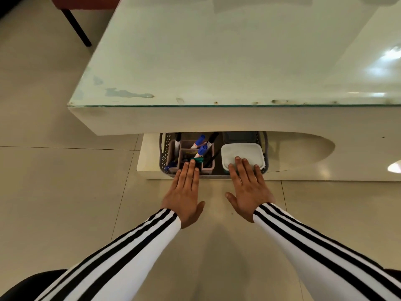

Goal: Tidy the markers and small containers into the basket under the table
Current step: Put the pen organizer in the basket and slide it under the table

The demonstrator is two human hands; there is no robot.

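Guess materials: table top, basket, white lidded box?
Table top: glass sheet, glossy; greenish edge and sharp reflections. Basket: grey perforated wall, plastic or coated metal, cannot tell which. White lidded box: likely plastic, satin finish; rounded moulded lid corners.

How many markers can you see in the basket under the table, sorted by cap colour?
Black-capped markers: 2
Blue-capped markers: 2
Green marker: 1
Total: 5 plainly visible. A blue item at the left front corner of the basket is too unclear to count.
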